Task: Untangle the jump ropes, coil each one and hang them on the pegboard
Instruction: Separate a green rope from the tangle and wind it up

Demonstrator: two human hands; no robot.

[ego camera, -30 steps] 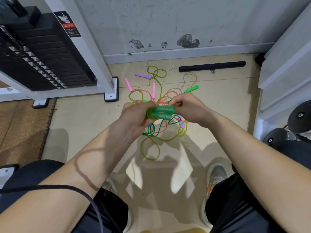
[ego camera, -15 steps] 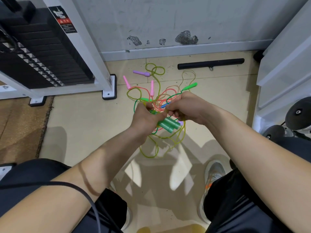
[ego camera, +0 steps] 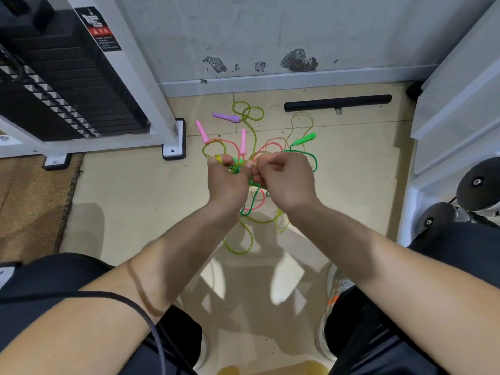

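A tangle of jump ropes (ego camera: pixel 254 209) lies on the tiled floor: yellow-green, pink and green cords. Two pink handles (ego camera: pixel 202 132) (ego camera: pixel 243 142), a purple handle (ego camera: pixel 226 118) and a bright green handle (ego camera: pixel 303 139) lie at the far side of the tangle. My left hand (ego camera: pixel 226 182) grips a coiled yellow-green rope with green handles (ego camera: pixel 234 167), mostly hidden behind the fingers. My right hand (ego camera: pixel 284 180) pinches cord right beside it, over the tangle's middle. The pegboard is out of view.
A weight-stack machine (ego camera: pixel 62 85) with a white frame and foot (ego camera: pixel 173 147) stands at the left. A black bar (ego camera: pixel 338 102) lies by the wall. White cabinet (ego camera: pixel 460 104) and dumbbells (ego camera: pixel 476 185) crowd the right. A brown mat (ego camera: pixel 32 201) lies left.
Both hands have moved away from me and lower over the tangle. The green handles, plainly seen between the hands before, are now mostly hidden behind my fingers.
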